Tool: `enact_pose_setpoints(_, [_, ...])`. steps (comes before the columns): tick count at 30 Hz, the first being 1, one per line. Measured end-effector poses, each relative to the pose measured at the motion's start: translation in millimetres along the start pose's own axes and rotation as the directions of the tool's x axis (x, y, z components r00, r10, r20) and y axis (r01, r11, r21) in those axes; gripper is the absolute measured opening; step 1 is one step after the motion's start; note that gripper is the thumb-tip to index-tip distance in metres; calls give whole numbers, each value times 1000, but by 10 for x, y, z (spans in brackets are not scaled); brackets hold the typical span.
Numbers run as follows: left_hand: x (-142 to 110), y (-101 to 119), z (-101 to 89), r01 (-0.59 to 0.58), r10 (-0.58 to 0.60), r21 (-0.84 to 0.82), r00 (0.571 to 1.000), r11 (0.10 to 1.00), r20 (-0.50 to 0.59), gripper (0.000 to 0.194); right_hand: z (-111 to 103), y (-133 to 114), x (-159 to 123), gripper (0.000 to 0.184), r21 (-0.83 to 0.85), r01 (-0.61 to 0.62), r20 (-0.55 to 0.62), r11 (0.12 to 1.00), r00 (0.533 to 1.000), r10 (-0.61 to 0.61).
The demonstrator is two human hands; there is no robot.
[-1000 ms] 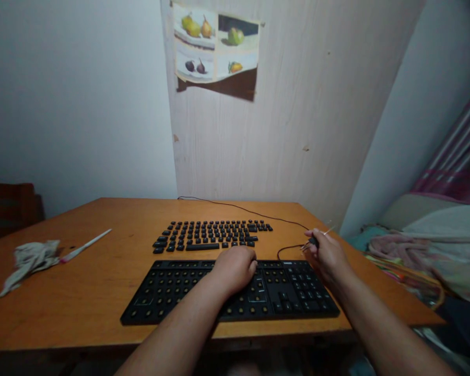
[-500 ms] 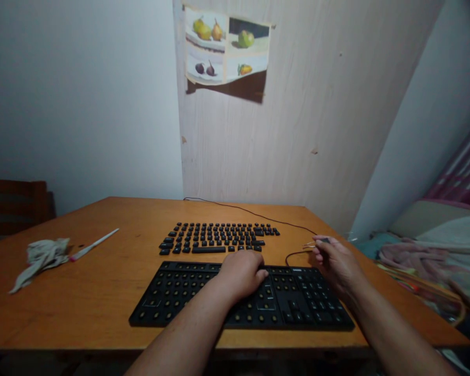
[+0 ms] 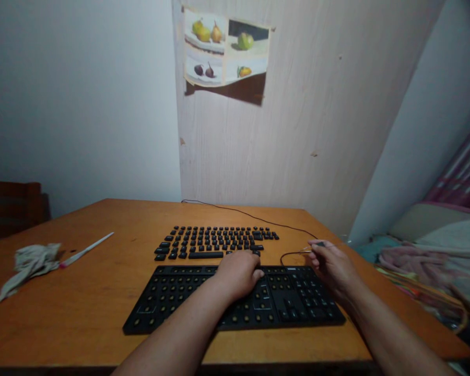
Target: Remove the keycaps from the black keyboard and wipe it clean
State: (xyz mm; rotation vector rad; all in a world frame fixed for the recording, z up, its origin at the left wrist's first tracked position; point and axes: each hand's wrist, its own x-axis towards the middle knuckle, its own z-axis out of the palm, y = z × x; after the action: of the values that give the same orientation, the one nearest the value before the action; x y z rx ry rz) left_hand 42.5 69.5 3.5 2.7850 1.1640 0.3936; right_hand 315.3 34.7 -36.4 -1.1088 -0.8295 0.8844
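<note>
A black keyboard (image 3: 285, 303) lies along the front of the table, with most switches on its left and middle bare and keycaps still on the number pad. My left hand (image 3: 237, 274) is closed over its far edge, the thumb on top and the fingertips mostly hidden. Beyond the keyboard, loose black keycaps (image 3: 219, 240) sit in rows, a long space bar (image 3: 206, 255) among them. My right hand (image 3: 331, 263) is above the keyboard's far right corner, closed in a pinch on a thin wire keycap puller (image 3: 306, 250) whose prongs point left.
A crumpled pale cloth (image 3: 33, 263) and a white stick-like tool (image 3: 90, 248) with a pink end lie on the table (image 3: 82, 303) at left. The cable (image 3: 250, 213) runs across the back right. Bedding (image 3: 419, 258) is piled to the right of the table.
The view has shifted slightly, so everything sits a little lower and further left. My left hand stays on the keyboard; my right hand keeps its pinch and has turned slightly.
</note>
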Motion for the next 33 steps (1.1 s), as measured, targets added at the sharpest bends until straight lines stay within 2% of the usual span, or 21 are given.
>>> enact_pose_setpoints(10, [32, -71, -13, -58, 58, -9, 998, 998, 17, 23, -23, -25, -127, 25, 5, -18, 71, 1000, 997, 18])
enact_pose_setpoints(17, [39, -77, -28, -75, 76, -32, 997, 997, 32, 22, 27, -36, -216, 26, -2, -86, 87, 996, 992, 86])
enact_pose_setpoints(25, [79, -89, -40, -96, 97, -6, 993, 995, 64, 23, 22, 7, -209, 30, -213, -52, 100, 976, 992, 74])
enact_pose_setpoints(33, [117, -103, -42, -102, 101, 84, 995, 991, 17, 23, 112, -21, -165, 30, -198, -20, 58, 980, 998, 32])
